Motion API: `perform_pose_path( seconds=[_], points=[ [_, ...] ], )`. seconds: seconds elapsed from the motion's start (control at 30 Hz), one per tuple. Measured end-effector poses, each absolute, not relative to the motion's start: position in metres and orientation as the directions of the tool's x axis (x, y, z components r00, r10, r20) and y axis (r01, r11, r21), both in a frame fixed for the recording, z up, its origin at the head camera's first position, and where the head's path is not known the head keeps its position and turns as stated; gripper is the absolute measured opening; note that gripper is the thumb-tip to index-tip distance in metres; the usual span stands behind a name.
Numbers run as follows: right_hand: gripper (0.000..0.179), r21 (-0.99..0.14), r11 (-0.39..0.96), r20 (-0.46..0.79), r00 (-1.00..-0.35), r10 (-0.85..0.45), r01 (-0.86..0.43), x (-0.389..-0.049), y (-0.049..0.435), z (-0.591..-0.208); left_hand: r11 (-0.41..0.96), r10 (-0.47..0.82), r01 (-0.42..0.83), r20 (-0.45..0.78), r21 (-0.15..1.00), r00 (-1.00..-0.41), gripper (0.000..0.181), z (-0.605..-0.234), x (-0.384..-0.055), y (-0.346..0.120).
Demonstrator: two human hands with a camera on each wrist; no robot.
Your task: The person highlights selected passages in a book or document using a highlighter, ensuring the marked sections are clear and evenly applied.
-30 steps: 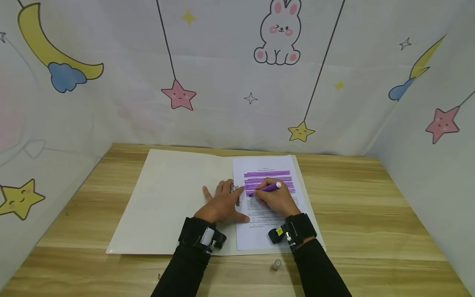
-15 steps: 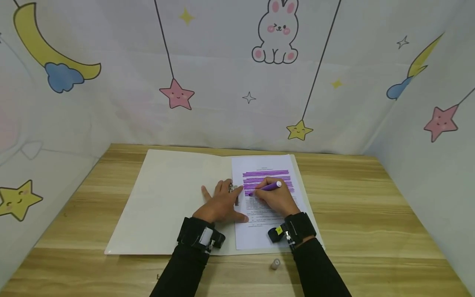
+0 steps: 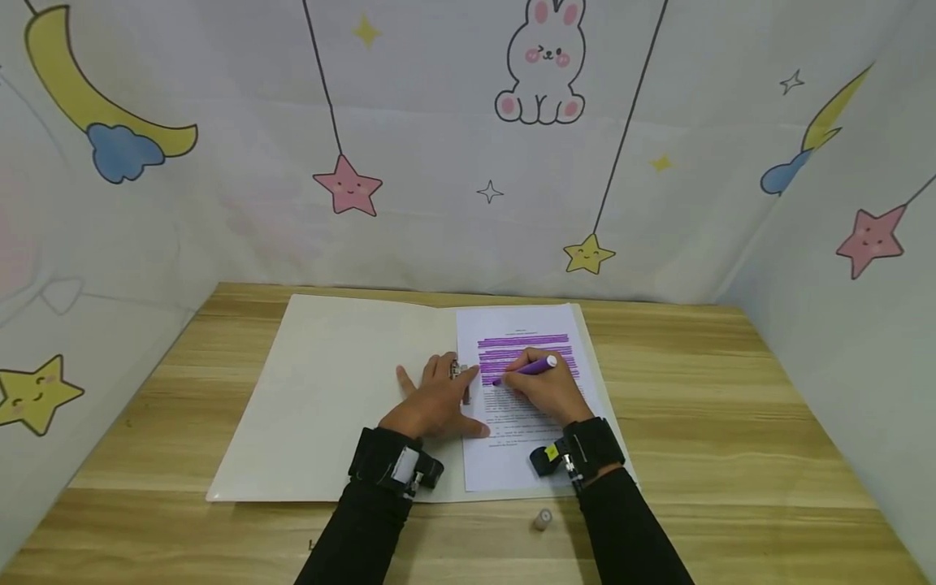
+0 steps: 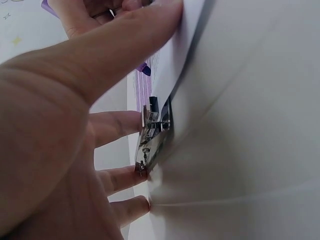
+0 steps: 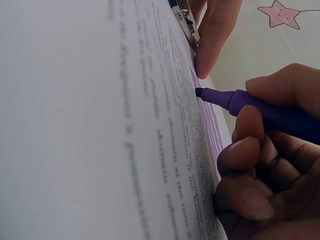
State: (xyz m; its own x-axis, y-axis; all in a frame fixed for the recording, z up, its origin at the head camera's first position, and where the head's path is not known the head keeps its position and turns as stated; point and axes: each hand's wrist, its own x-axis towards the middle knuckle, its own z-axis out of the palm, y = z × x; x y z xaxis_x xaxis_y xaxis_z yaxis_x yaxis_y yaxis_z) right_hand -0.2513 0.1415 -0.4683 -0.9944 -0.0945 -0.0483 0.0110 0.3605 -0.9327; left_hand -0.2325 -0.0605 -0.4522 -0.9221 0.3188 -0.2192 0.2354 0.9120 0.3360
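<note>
A purple highlighter is pinched in my right hand, its tip at the left end of a text line on the printed sheet. Purple strokes cover the upper lines; those below are unmarked. The sheet lies on the right side of an open white folder. My left hand is spread over the sheet's left edge, thumb and index finger on the paper. Under its fingers sits the folder's metal clip. In the right wrist view the highlighter's dark chisel tip is right at the paper.
A small grey cap lies on the wooden table in front of the folder. White cloth walls printed with stars, a moon and a rabbit enclose the table at the back and both sides.
The highlighter tip has shifted slightly to the right along the line, the right hand moving with it. My left hand keeps its place on the sheet and folder.
</note>
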Motion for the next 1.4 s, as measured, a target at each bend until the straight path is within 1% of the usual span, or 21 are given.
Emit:
perform_pose_path(
  seconds=[0.6, 1.13, 1.4],
  points=[
    [0.011, -0.917, 0.399, -0.043, -0.996, -0.082, 0.007, -0.2505, 0.1416, -0.4702, 0.913, 0.325, 0.247, -0.21, 0.325, -0.922, 0.096, -0.4559, -0.2326, -0.0623],
    [0.01, -0.918, 0.398, -0.029, -0.996, -0.083, -0.006, -0.2495, 0.1422, -0.4738, 0.91, 0.335, 0.259, -0.204, 0.324, -0.92, 0.097, -0.4564, -0.2302, -0.0645],
    [0.01, -0.922, 0.388, -0.039, -0.997, -0.071, 0.008, -0.2457, 0.1423, -0.4703, 0.907, 0.34, 0.265, -0.196, 0.328, -0.92, 0.096, -0.4567, -0.2295, -0.0653]
  ],
)
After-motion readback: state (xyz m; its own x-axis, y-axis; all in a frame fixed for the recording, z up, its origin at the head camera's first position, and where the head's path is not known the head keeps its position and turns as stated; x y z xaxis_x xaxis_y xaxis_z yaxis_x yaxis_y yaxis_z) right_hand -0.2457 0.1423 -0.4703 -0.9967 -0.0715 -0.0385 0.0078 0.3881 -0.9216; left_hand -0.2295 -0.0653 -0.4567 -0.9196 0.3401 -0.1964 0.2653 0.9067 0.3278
